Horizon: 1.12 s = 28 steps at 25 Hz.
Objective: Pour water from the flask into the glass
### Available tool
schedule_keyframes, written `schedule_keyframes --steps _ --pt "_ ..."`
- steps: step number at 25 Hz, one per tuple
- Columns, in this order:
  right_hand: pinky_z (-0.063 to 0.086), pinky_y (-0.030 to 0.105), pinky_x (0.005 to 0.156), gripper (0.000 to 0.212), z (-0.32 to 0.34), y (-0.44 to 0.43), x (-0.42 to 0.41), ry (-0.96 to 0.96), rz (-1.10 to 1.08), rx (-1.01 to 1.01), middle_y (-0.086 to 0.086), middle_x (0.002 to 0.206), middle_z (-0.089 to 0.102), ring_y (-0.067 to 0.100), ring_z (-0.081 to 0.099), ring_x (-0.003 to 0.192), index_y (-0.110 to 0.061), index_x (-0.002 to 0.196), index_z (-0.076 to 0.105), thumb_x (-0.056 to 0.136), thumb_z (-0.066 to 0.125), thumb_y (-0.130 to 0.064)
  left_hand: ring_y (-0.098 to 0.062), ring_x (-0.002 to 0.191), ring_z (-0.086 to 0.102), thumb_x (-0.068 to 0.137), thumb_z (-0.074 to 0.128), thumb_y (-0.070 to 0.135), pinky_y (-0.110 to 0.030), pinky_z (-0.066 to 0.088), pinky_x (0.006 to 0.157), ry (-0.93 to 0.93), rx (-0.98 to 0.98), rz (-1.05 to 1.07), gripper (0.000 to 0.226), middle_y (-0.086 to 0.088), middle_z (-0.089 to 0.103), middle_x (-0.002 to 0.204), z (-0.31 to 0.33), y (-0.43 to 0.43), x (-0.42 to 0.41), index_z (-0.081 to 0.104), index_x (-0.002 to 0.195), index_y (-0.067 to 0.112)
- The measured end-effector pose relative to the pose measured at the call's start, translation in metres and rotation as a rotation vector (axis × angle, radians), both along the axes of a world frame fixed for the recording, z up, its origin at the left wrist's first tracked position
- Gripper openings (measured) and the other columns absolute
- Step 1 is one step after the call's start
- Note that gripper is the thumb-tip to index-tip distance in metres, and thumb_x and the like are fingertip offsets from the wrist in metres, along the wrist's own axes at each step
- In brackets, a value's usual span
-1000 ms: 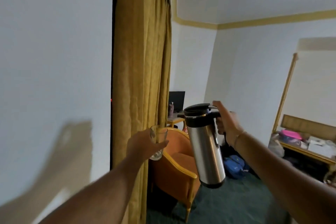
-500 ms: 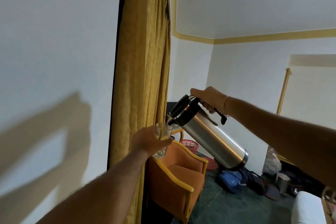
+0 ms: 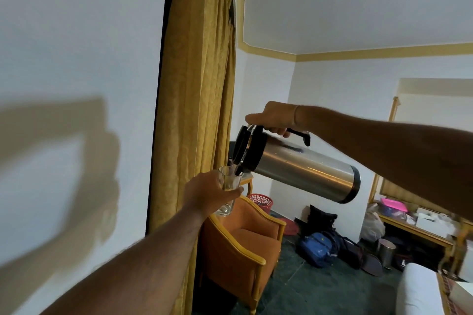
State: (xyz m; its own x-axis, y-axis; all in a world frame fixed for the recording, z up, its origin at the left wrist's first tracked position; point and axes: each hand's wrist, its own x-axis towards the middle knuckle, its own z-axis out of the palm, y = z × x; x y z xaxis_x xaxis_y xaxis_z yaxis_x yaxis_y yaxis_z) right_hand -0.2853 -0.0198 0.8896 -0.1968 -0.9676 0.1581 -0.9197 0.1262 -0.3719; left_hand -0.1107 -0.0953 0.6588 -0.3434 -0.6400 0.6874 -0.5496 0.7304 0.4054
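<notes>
A steel flask [image 3: 302, 170] with a black lid and handle is held in mid-air, tipped nearly level with its spout down to the left. My right hand [image 3: 275, 117] grips its handle from above. The spout sits just over the rim of a clear glass [image 3: 228, 188], which stays upright. My left hand [image 3: 208, 193] is wrapped around the glass from the left and hides most of its near side. Whether water is flowing I cannot tell.
A yellow curtain [image 3: 197, 100] hangs right behind the glass. Below stands an orange armchair [image 3: 245, 245]. A red basket [image 3: 261, 201], a blue bag [image 3: 316, 248] and a metal bin [image 3: 386, 250] lie on the green floor. A cluttered wooden shelf [image 3: 419, 225] is at the right.
The flask went from upright to nearly level, and its spout came down onto the rim of the glass. The left hand kept the glass in about the same place.
</notes>
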Motion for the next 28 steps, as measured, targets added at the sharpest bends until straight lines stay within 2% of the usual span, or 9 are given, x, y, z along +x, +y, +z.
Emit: schedule_keyframes --steps 3,6,10,15,17,20,22,24,28 --pt "0.038 0.026 0.048 0.054 0.000 -0.004 0.007 0.057 -0.001 0.011 -0.006 0.044 0.041 0.012 0.035 0.037 -0.018 0.060 0.050 0.083 0.061 -0.066 0.002 0.046 0.045 0.077 0.067 0.085 -0.018 0.026 0.047 0.019 -0.013 -0.002 0.051 0.020 0.046 0.052 -0.003 0.004 0.001 0.055 0.073 0.036" --pt "0.037 0.022 0.045 0.053 -0.004 -0.010 0.015 0.120 0.001 0.007 -0.007 0.041 0.041 0.011 0.034 0.033 -0.018 0.057 0.049 0.083 0.063 -0.063 0.001 0.050 0.048 0.076 0.065 0.087 -0.018 0.027 0.048 0.024 -0.010 0.001 0.053 0.022 0.045 0.055 -0.005 0.005 0.000 0.051 0.072 0.036" --pt "0.039 0.024 0.046 0.052 -0.007 -0.015 0.025 0.205 0.040 0.004 -0.009 0.039 0.044 0.010 0.038 0.035 -0.017 0.060 0.054 0.085 0.064 -0.061 -0.002 0.055 0.053 0.077 0.061 0.089 -0.018 0.030 0.049 0.028 0.012 0.036 0.062 0.020 0.050 0.061 -0.007 0.002 -0.003 0.069 0.090 0.030" --pt "0.038 0.025 0.047 0.054 -0.006 -0.014 0.039 0.275 0.077 0.031 -0.007 0.041 0.045 0.011 0.037 0.036 -0.016 0.056 0.057 0.071 0.062 -0.068 0.000 0.053 0.053 0.076 0.062 0.089 -0.020 0.031 0.047 0.008 0.057 0.070 0.066 0.017 0.051 0.059 -0.012 0.007 -0.003 0.070 0.099 0.028" --pt "0.037 0.024 0.045 0.052 -0.005 -0.014 0.042 0.287 0.083 0.018 -0.007 0.040 0.044 0.010 0.036 0.034 -0.018 0.054 0.058 0.074 0.063 -0.066 -0.002 0.052 0.054 0.077 0.063 0.087 -0.021 0.032 0.046 -0.001 0.077 0.066 0.065 0.014 0.054 0.058 -0.016 0.008 -0.003 0.072 0.104 0.028" --pt "0.035 0.024 0.045 0.052 -0.004 -0.016 0.042 0.274 0.087 0.010 -0.007 0.040 0.042 0.010 0.035 0.033 -0.018 0.053 0.057 0.083 0.066 -0.059 -0.009 0.044 0.051 0.079 0.066 0.084 -0.020 0.028 0.044 -0.034 0.071 0.066 0.058 0.005 0.060 0.058 -0.018 0.011 -0.003 0.070 0.087 0.027" --pt "0.036 0.026 0.047 0.052 -0.003 -0.017 0.042 0.283 0.080 0.016 -0.006 0.040 0.043 0.011 0.036 0.034 -0.017 0.054 0.057 0.083 0.067 -0.059 -0.010 0.039 0.046 0.080 0.066 0.083 -0.020 0.024 0.042 -0.047 0.056 0.068 0.057 0.006 0.049 0.051 -0.020 0.013 -0.002 0.060 0.072 0.027" --pt "0.038 0.026 0.048 0.054 -0.003 -0.017 0.043 0.299 0.070 0.021 -0.007 0.040 0.044 0.011 0.037 0.035 -0.017 0.055 0.057 0.084 0.066 -0.061 -0.006 0.038 0.038 0.079 0.065 0.084 -0.020 0.025 0.042 -0.040 0.061 0.070 0.056 0.012 0.039 0.050 -0.021 0.013 -0.002 0.052 0.068 0.031" --pt "0.041 0.024 0.048 0.057 0.000 -0.012 0.044 0.326 0.055 0.012 -0.009 0.037 0.045 0.010 0.040 0.034 -0.016 0.058 0.055 0.090 0.061 -0.063 -0.005 0.053 0.058 0.077 0.064 0.087 -0.021 0.035 0.046 -0.011 0.089 0.072 0.065 0.014 0.056 0.062 -0.026 0.008 -0.005 0.072 0.100 0.027"
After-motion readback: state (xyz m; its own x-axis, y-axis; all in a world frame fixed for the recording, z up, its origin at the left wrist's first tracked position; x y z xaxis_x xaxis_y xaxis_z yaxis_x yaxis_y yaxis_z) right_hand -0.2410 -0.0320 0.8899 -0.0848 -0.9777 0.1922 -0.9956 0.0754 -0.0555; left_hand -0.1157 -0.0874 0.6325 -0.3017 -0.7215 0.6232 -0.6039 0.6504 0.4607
